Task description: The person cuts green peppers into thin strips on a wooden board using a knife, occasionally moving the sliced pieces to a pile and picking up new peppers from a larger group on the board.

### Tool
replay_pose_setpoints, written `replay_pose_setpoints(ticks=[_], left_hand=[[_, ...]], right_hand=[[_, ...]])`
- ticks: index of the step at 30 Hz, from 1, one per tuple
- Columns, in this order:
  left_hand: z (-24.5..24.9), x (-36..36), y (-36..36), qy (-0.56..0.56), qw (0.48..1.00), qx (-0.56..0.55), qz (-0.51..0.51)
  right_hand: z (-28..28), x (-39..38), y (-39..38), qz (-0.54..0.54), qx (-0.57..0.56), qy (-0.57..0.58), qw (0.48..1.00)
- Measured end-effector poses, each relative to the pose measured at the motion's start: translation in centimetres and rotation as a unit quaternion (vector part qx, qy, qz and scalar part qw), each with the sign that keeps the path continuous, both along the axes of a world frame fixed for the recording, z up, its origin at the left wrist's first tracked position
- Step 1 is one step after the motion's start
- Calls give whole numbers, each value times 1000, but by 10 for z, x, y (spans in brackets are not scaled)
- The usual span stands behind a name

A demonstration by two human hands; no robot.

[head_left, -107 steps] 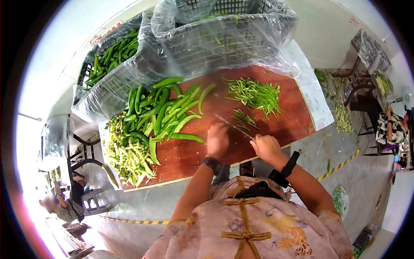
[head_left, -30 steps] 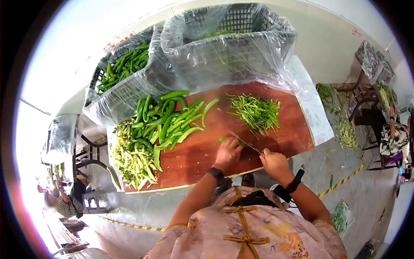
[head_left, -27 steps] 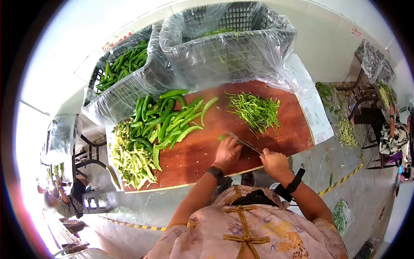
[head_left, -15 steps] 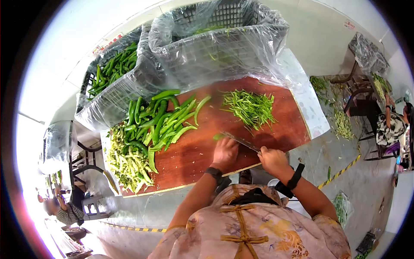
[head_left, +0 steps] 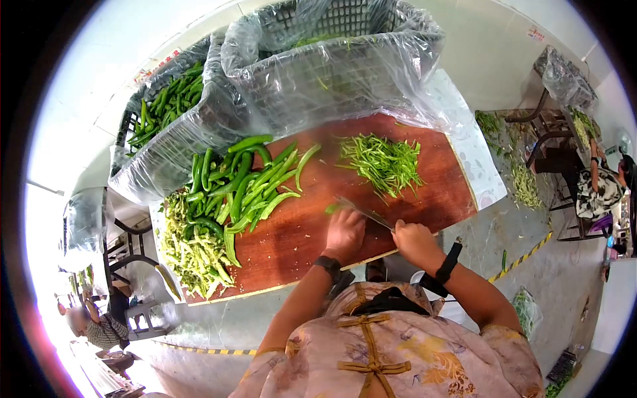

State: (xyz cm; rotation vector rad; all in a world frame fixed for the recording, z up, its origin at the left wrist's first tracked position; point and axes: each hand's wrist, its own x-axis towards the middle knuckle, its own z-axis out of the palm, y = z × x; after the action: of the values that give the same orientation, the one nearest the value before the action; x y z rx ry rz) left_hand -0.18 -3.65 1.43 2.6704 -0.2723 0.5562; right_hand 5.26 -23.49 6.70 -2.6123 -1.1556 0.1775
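Note:
My right hand (head_left: 415, 243) is wrapped round the handle of a knife (head_left: 367, 213), whose blade points up and left toward my left hand. Beside the blade, my left hand (head_left: 346, 232) presses down with fingers together on a green pepper piece (head_left: 333, 208), mostly hidden under them. Both hands are over the red-brown board (head_left: 292, 259) near its front edge. Thin green shreds (head_left: 381, 164) lie in a pile beyond the knife. Whole and split green peppers (head_left: 239, 182) are heaped on the left, next to pale pepper cores (head_left: 192, 255).
A plastic-lined crate (head_left: 332, 79) stands behind the board, and another crate (head_left: 166, 149) with green peppers is at the back left. A person (head_left: 597, 189) sits far right; another person (head_left: 106, 331) is at far left. Green scraps (head_left: 525, 186) lie on the floor.
The view has shifted slightly. The knife blade has tilted a little beside my left hand, and both hands stay in nearly the same place.

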Motion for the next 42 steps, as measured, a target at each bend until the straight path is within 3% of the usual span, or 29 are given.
replay_pose_setpoints(ticks=[9,11,15,22,30,42], left_hand=[[-4,3,1,-40,999,-19,0],[-1,3,0,-48,999,-22,0],[2,4,1,-44,999,-23,-16],[-4,9,1,-6,1000,4,-12],[-9,9,2,33,999,29,1],[-8,9,2,-3,1000,-9,2]], right_hand=[[-18,16,34,-46,24,16,999],[-19,22,27,-61,115,49,990],[-5,21,14,-75,107,68,989],[10,7,-4,-72,-15,76,994],[9,7,-5,-65,-41,48,996],[-3,15,10,-37,-42,60,997]])
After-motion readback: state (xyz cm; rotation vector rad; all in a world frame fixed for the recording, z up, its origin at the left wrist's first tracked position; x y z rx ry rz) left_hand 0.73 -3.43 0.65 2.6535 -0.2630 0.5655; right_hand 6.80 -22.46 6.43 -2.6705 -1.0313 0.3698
